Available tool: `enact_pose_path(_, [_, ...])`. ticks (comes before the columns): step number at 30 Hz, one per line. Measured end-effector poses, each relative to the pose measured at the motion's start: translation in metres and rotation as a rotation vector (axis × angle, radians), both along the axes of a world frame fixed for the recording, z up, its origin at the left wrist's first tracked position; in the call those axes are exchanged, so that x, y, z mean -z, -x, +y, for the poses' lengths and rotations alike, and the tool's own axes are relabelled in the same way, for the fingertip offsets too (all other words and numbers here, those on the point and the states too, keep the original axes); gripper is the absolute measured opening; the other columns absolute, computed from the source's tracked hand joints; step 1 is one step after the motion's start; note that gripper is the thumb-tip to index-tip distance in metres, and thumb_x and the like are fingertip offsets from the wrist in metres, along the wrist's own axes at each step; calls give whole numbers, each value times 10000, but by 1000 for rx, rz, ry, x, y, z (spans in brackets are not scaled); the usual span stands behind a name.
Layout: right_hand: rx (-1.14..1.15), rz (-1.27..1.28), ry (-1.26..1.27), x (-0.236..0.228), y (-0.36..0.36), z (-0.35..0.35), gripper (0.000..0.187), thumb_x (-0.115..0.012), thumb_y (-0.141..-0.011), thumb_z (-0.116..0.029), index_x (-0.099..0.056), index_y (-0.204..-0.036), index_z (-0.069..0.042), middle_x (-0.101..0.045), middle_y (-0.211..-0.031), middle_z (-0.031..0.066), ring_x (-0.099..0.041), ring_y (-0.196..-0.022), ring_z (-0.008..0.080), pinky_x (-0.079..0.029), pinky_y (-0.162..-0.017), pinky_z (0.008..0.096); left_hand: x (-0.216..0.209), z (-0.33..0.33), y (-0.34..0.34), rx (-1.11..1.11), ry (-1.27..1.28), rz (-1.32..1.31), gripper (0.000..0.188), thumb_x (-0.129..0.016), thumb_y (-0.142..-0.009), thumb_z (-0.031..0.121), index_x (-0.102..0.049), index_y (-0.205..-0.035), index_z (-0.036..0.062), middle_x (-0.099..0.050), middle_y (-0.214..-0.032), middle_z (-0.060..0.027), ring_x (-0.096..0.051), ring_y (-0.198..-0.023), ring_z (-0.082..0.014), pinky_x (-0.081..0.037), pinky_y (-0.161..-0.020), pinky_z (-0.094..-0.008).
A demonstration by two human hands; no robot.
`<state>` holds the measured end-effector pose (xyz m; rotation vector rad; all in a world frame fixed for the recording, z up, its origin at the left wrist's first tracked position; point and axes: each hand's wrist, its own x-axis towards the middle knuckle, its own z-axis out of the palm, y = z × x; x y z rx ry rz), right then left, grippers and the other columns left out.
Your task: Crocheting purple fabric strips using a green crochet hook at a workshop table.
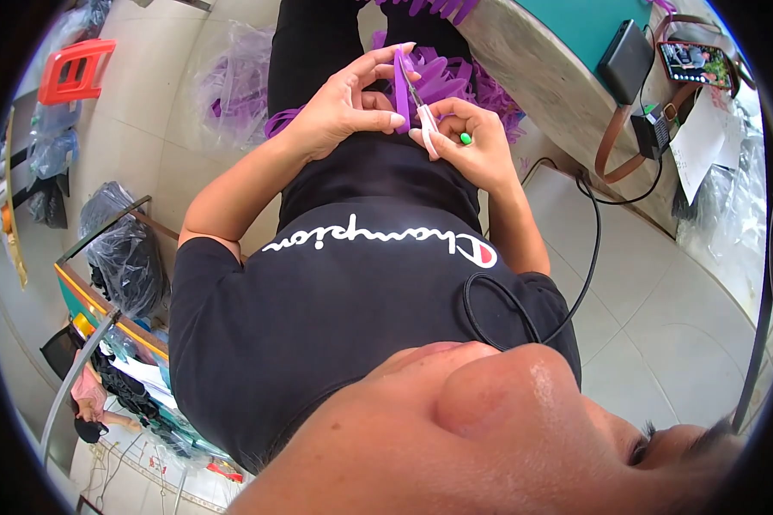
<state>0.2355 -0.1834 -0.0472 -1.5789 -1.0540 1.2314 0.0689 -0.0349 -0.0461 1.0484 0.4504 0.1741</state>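
A slim, flat strip of bright purple material [401, 93] stands lengthwise at the fingertips of the left hand [348, 101], which pinches it between the thumb at the near end and the fingers at the far end. Just to its right, the right hand [464, 137] is curled around small scissors with pale pink-and-white handles [429, 130], their slender metal blades pointing away from the body and lying close against the strip; whether they touch it is too small to tell. A small, bright green, rounded object [465, 138] shows at the right hand's fingers, its kind unclear. Just beyond both hands, a loose heap of purple strips [447, 75] lies at the legs in black trousers [311, 51]. Left of the left hand, a clear plastic bag with purple pieces [230, 86] rests on the pale tiled floor [159, 103], and farther left stands a red plastic stool [77, 72]. Well to the right of the right hand, a teal-topped table with a pale side [567, 26] bears a black rectangular box [624, 58] and a phone with a lit screen [697, 66].
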Motion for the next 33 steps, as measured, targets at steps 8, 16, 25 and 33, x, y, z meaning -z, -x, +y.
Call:
enact_pose_path(8, [-4, 30, -10, 5, -5, 0, 220, -628, -842, -45, -589, -1036, 51, -671, -726, 69, -621, -642, 82, -472, -617, 202, 3, 2, 3, 38, 24, 25, 844, -703, -703, -88, -348, -1443, 108, -491, -1281, -126, -599, -848, -96, -502, -773, -224])
enact_pose_path(16, [-38, 36, 18, 2, -4, -2, 225, -629, -852, -47, -586, -1045, 61, -679, -758, 80, -618, -648, 83, -479, -625, 207, 0, 7, 3, 54, 21, 14, 849, -701, -696, -94, -348, -1442, 106, -497, -1276, -124, -592, -807, -85, -500, -760, -218])
enact_pose_path(25, [-33, 52, -5, 6, -6, -1, 221, -636, -849, -50, -591, -1038, 57, -672, -745, 64, -614, -649, 75, -474, -618, 202, 3, 7, 3, 70, 34, 4, 846, -717, -696, -81, -354, -1439, 100, -496, -1286, -125, -597, -796, -88, -495, -736, -219])
enact_pose_path(33, [-18, -3, -20, 9, 0, 3, 194, -614, -843, -27, -590, -1018, 52, -665, -740, 54, -614, -656, 73, -473, -633, 203, 5, 11, 4, 80, 40, 7, 866, -722, -687, -72, -335, -1444, 93, -489, -1302, -129, -596, -782, -87, -500, -729, -224])
